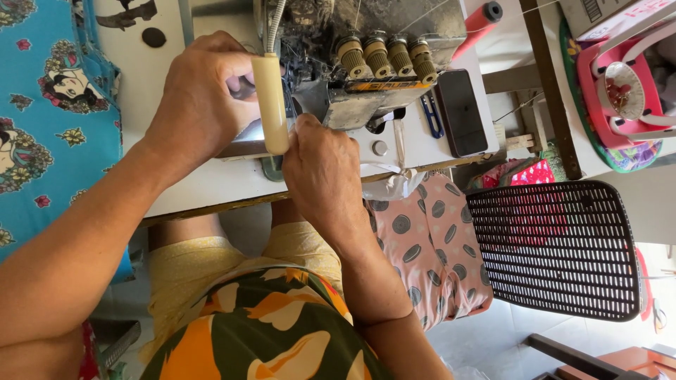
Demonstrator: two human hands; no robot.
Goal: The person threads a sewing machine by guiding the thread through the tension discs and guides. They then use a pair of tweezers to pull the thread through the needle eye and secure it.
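My left hand (pixel 201 102) is curled around a cream-coloured tool handle (pixel 271 105), which stands upright in front of a grey overlock sewing machine (pixel 366 91). The tool's tip is hidden behind the hand and the machine. My right hand (pixel 324 169) rests on the white table edge (pixel 211 186), its fingertips pushed against the machine's front below the needle area. What those fingers pinch is hidden. Several ribbed tan tension knobs (pixel 384 56) line the machine's top.
A black phone (pixel 461 112) and blue snips (pixel 431 116) lie right of the machine, with a red thread cone (pixel 479 21) behind. Pink dotted fabric (pixel 429 239) hangs off the table. A black perforated chair back (pixel 556 246) stands right; blue printed cloth (pixel 49 119) lies left.
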